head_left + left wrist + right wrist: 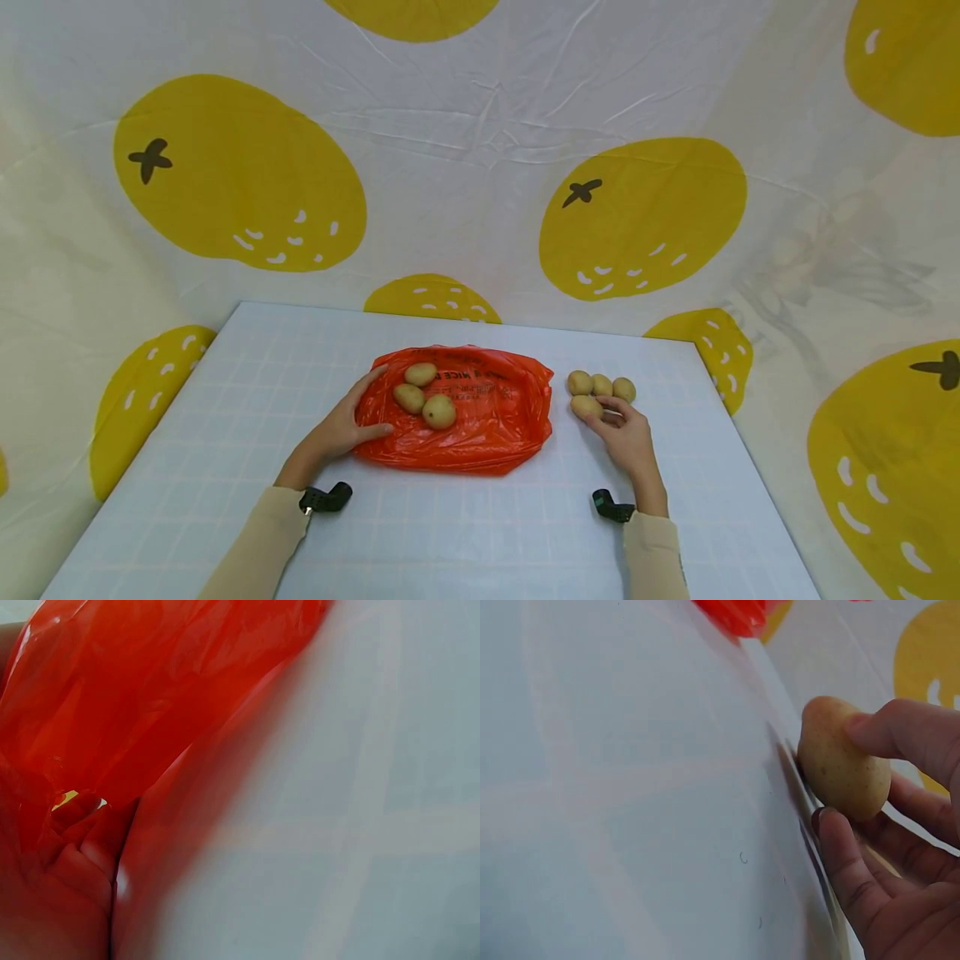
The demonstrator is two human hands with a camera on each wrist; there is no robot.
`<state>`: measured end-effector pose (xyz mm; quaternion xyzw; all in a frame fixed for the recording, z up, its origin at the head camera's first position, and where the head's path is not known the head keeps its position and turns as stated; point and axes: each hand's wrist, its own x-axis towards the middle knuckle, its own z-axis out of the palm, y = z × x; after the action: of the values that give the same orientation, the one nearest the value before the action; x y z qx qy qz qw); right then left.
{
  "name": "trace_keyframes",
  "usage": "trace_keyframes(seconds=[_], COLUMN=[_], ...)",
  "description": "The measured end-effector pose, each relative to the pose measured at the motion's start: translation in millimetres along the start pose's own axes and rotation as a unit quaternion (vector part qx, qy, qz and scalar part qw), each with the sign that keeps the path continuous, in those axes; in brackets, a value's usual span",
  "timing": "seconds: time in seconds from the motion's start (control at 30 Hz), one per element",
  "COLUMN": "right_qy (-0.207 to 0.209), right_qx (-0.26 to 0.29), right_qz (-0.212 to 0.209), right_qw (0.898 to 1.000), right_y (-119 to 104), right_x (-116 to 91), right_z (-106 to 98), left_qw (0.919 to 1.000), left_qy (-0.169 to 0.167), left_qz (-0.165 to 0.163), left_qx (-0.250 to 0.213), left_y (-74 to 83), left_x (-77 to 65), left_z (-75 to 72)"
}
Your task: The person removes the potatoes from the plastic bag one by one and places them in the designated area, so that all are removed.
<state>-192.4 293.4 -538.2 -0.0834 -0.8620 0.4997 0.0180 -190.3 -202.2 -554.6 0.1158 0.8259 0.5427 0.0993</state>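
Note:
A red plastic bag (pixel 491 429) lies spread on the table, its mouth open, with dark print inside. Three potatoes (pixel 439 412) rest in its left half. My left hand (pixel 333 432) grips the bag's left edge, thumb toward the near side and fingers along the far side; red plastic covers much of this hand in the left wrist view. To the right of the bag, my right hand (pixel 628 440) pinches a potato (pixel 841 761) between thumb and fingers, close over the tabletop. Right behind it sit three more potatoes (pixel 602 385) in a row.
The table (pixel 465 533) has a pale checked cover. A white cloth (pixel 450 192) printed with big yellow fruit hangs behind it and on both sides. Black wrist cameras (pixel 327 498) are strapped to both wrists.

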Motion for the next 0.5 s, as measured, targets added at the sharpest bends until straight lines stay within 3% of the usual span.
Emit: trace_keyframes(seconds=[0.5], right_qy=[0.010], right_qx=[-0.050], right_qz=[0.003], right_qw=[0.999], right_y=[0.3], right_x=[1.8], right_z=[1.1], left_qw=[0.9999], left_qy=[0.002], left_qz=[-0.011], left_qx=[0.007], left_y=[1.3], left_x=[0.0], left_z=[-0.1])
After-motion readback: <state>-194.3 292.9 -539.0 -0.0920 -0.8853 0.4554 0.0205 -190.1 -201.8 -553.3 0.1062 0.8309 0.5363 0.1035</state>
